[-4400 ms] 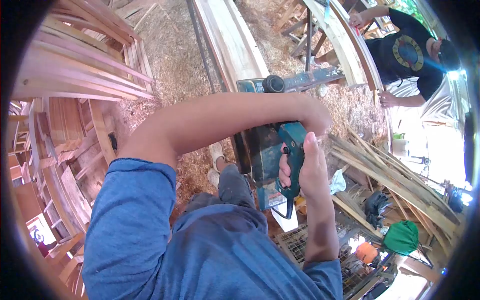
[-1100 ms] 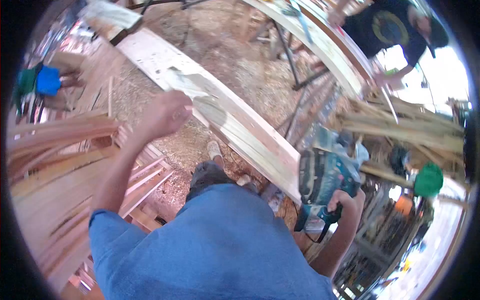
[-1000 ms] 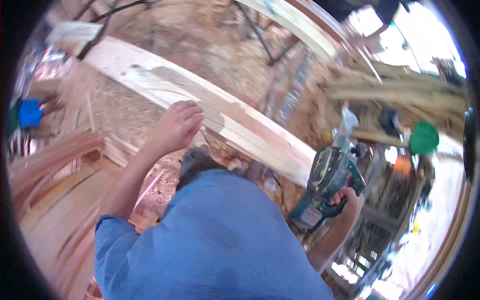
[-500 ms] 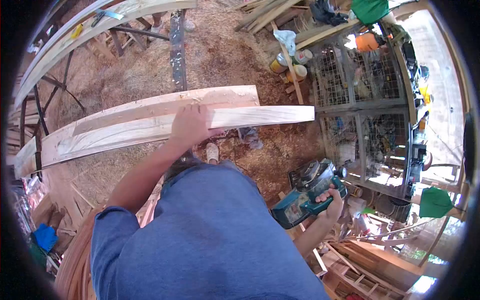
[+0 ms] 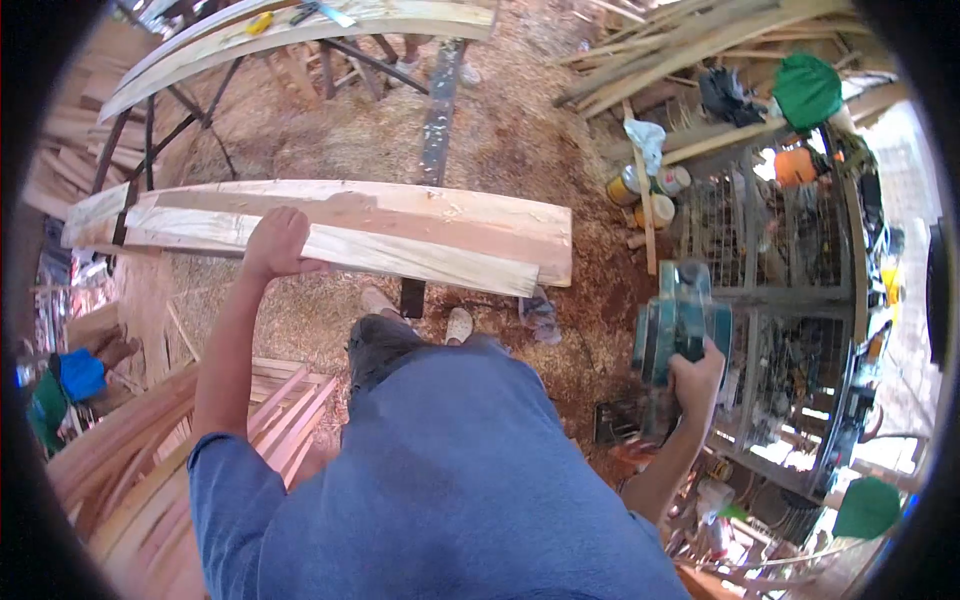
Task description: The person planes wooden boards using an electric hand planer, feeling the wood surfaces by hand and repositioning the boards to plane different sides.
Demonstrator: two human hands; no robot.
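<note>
My left hand (image 5: 278,240) is closed over the near edge of a pale narrow board (image 5: 420,256), which lies along a wider plank (image 5: 450,208). To the right, away from the wood, my right hand (image 5: 697,372) grips a teal power tool (image 5: 683,325) by its handle. The tool is blurred and looks tilted; its underside cannot be made out.
A long bench beam (image 5: 400,18) with a yellow tool (image 5: 260,23) stands at the back left. Wire-mesh shelving (image 5: 790,240) is at the right, near cans (image 5: 655,210). Lumber (image 5: 690,65) is piled at the back right; slatted wood (image 5: 290,410) lies at the near left.
The teal tool in my right hand has risen and turned toward the back. The narrow board's right end has come nearer to me and now rests lower against the wide plank; my left hand still holds it.
</note>
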